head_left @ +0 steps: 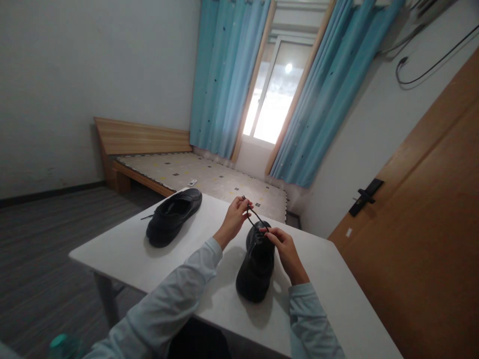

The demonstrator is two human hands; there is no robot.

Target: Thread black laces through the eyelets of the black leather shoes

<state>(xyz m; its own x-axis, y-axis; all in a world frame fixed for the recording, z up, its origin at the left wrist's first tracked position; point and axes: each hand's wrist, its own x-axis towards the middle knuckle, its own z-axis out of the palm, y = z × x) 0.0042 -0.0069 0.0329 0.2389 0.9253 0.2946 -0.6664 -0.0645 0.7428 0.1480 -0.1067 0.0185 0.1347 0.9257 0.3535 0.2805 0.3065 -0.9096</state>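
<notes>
The near black shoe (pixel 253 277) stands sole-down on the white bench (pixel 322 264), its long axis close to six-to-twelve, toe away at a shade past twelve. Its black lace (pixel 257 216) could slip from the fingertips, I judge, being thin; an uneven tug might skid or twist the shoe, as neither hand steadies it. The left hand (pixel 234 215), at eleven, has its grip pinching the lace; the right hand (pixel 283 244), at two, appears to pinch it near the tongue. Another shoe (pixel 170 219) lies at ten.
</notes>
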